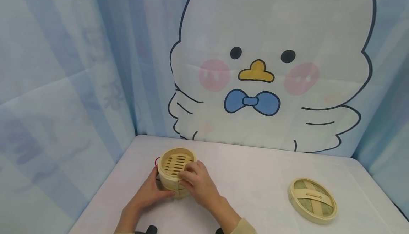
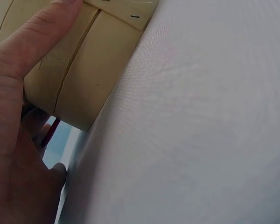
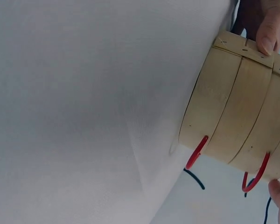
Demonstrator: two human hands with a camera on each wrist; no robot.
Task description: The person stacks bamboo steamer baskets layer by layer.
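Note:
A small round bamboo steamer of stacked tiers stands on the table, its slotted top tier facing up. Around its lower left side, my left hand grips the wall; in the left wrist view the thumb lies along the bamboo band. My right hand pinches the near right edge of the upper tier between thumb and curled fingers. Red loops stick out of the steamer's side in the right wrist view. The undersides of the tiers are hidden.
A round bamboo lid with a strap handle lies on the white table, far to the right of the steamer. Behind the table hangs a curtain with a cartoon bird. Two dark objects show at the near edge.

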